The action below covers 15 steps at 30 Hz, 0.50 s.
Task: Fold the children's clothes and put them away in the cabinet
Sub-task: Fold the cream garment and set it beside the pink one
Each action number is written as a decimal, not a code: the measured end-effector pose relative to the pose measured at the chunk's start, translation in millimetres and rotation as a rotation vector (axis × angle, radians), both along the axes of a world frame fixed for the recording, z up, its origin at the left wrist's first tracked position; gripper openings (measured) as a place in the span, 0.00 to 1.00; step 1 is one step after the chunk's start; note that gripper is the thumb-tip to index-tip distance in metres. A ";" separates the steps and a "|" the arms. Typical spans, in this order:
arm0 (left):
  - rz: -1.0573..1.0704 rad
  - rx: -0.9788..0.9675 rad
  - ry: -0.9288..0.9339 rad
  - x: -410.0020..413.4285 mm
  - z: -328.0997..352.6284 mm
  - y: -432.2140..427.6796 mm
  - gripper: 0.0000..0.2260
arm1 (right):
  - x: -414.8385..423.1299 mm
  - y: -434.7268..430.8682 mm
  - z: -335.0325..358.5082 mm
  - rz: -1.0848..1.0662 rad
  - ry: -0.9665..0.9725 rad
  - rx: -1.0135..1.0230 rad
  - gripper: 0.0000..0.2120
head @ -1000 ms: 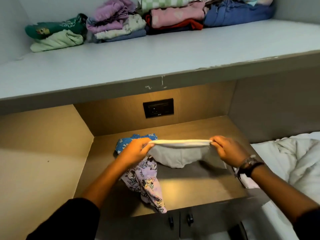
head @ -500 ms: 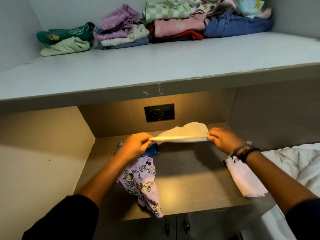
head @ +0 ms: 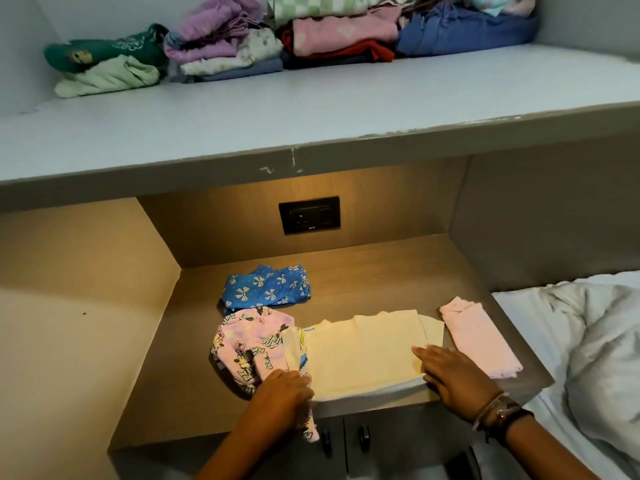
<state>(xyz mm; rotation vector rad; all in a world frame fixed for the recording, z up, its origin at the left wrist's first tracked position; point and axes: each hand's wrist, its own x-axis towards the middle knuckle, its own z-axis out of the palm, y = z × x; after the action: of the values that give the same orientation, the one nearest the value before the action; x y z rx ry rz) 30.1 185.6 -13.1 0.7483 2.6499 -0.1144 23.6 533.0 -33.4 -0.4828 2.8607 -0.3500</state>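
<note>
A cream shirt (head: 363,351) lies flat near the front edge of the wooden counter (head: 381,268) inside the cabinet niche. My left hand (head: 285,389) has its fingers curled on the shirt's lower left corner. My right hand (head: 450,375) rests with straight fingers on its lower right corner. A crumpled pink cartoon-print garment (head: 246,344) lies just left of the shirt, partly under it and hanging over the counter edge. Behind that is a blue garment with white bows (head: 266,287). A pale pink folded piece (head: 479,336) lies to the right.
Several folded clothes (head: 343,32) are stacked at the back of the grey upper shelf (head: 311,109). A black socket panel (head: 309,215) sits in the niche's back wall. Two small cabinet doors with knobs (head: 362,438) are below. A bed with a white duvet (head: 588,341) borders the right.
The cream shirt, held up stretched between both hands before, now lies flat on the counter. Both hands came down and toward me onto its front corners.
</note>
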 end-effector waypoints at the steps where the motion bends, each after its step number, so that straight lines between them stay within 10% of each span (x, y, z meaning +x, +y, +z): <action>1: 0.030 -0.002 0.034 3.1 -1.2 4.1 0.16 | -6.5 -3.2 2.6 -0.010 0.005 0.018 0.14; 9: 0.220 0.160 0.168 32.3 -2.8 71.1 0.16 | -119.4 -46.3 34.5 -0.016 0.029 0.301 0.17; 15: 0.124 0.465 -0.119 14.5 8.2 97.7 0.30 | -147.1 -55.1 55.4 -0.150 0.065 0.344 0.27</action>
<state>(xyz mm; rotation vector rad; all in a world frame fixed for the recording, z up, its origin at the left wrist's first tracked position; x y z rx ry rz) 44.6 283.3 -4.9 0.6971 2.6228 0.5792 -123.5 477.8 22.0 -0.2188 2.9392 0.1386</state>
